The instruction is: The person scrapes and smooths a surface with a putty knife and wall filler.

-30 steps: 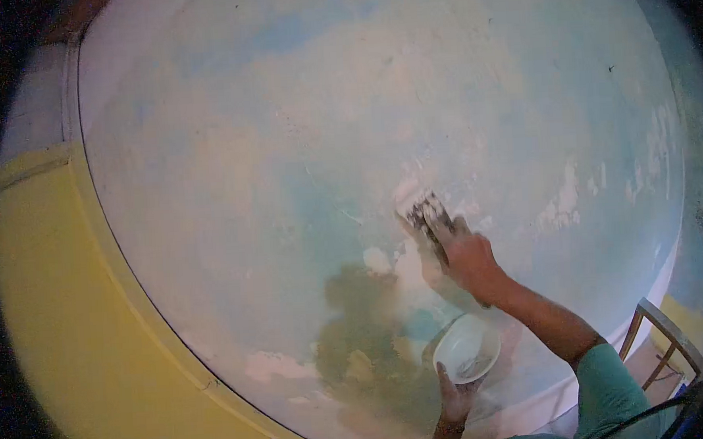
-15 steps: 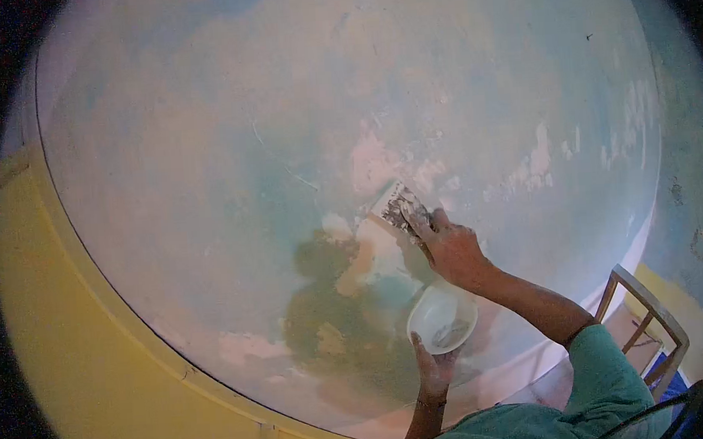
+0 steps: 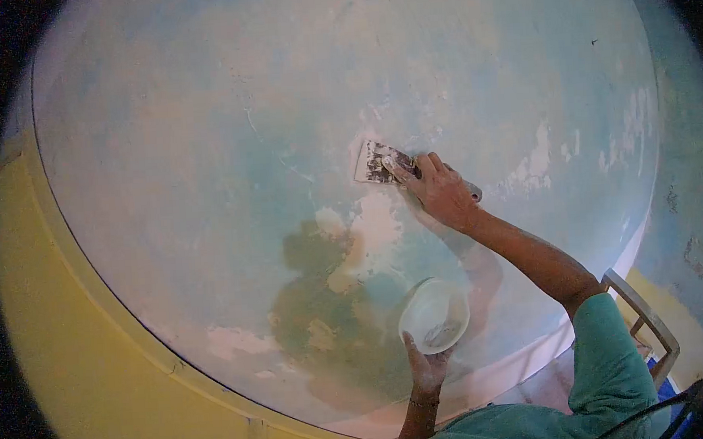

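My right hand [image 3: 443,189] grips a putty knife [image 3: 382,162] whose wide, smeared blade lies against the painted wall [image 3: 205,163]. The end of its handle sticks out behind my fingers. Lower down, my left hand [image 3: 427,365] holds a white bowl [image 3: 434,314] by its near side, tilted so that its inside shows. A little pale paste lies at the bottom of the bowl. Pale patches of filler [image 3: 377,222] show on the wall just below the blade, and more lie lower left and to the right.
A yellow ledge [image 3: 78,313] curves along the left and lower edge of the wall. At the lower right stands a metal frame [image 3: 647,315], close to my right arm. My shadow falls on the wall left of the bowl.
My right hand has moved up with the putty knife, and the blade has turned to face more to the left. The bowl in my left hand has shifted slightly left.
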The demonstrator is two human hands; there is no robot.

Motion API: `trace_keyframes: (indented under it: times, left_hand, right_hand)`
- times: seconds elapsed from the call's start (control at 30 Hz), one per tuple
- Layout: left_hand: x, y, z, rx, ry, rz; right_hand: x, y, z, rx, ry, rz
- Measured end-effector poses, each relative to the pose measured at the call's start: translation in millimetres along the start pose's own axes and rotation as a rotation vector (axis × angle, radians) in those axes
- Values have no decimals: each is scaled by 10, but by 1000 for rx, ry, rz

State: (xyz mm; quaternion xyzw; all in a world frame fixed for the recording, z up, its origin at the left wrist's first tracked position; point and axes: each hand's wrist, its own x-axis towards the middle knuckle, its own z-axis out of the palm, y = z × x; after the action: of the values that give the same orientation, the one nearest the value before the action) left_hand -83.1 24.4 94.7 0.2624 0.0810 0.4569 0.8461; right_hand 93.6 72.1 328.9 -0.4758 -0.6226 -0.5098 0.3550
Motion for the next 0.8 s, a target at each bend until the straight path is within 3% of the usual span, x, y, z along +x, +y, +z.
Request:
trace_keyframes:
  times: [0.47, 0.67, 0.8]
  left_hand:
    - [-41, 226, 398, 113, -34, 18]
    - [-143, 582, 664, 145, 39, -31]
    - [-106, 555, 586, 144, -8, -41]
  right_hand:
    - [14, -300, -182, -196, -220, 159]
    - [324, -486, -621, -108, -502, 280]
    - [580, -563, -513, -50, -310, 269]
